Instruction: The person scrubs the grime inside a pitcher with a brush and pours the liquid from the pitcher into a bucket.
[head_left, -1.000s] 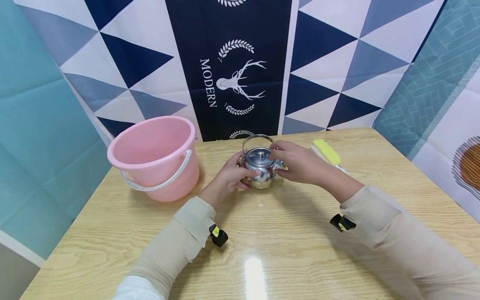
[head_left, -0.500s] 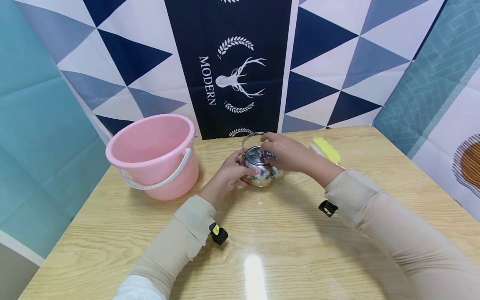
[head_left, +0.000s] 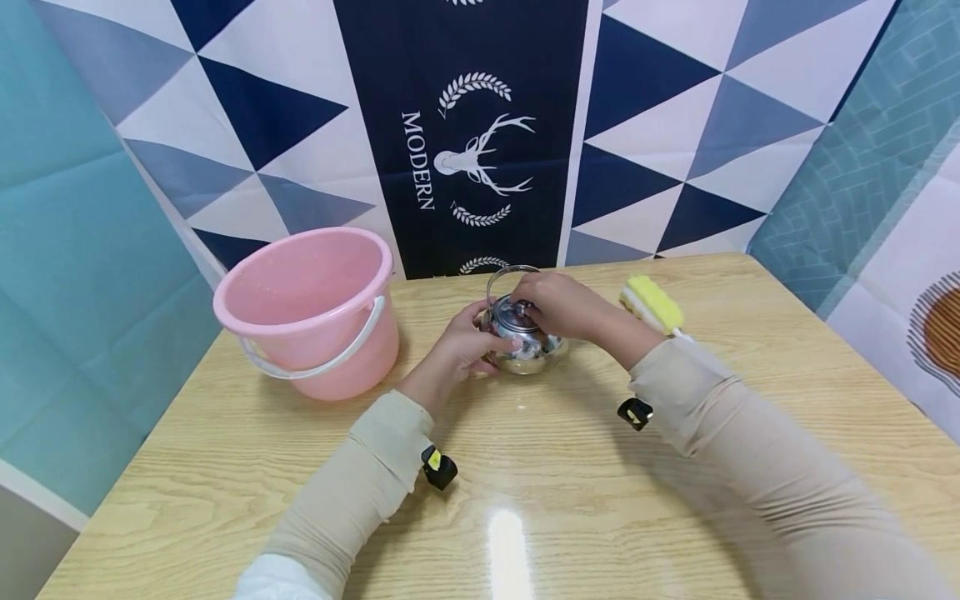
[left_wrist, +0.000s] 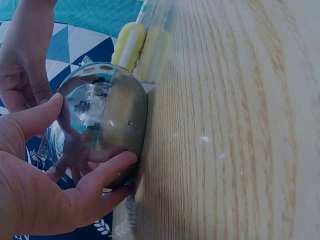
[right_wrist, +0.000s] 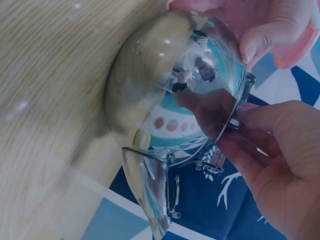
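Pinched between the right hand's (head_left: 558, 305) thumb and fingers is the knob (right_wrist: 234, 123) of the lid (head_left: 514, 320); a second ago that hand was over by the spout (right_wrist: 148, 187), so attention has apparently passed to the lid. Opposite, the left hand (head_left: 462, 342) curls round the side of the steel kettle (head_left: 528, 358), upright on the table (head_left: 525, 450). Whether the lid is loose cannot be told; the right hand covers part of the arched handle (head_left: 513, 267). Beyond lies a yellow sponge brush (head_left: 654, 302), its stem hidden behind the right sleeve (head_left: 690, 383).
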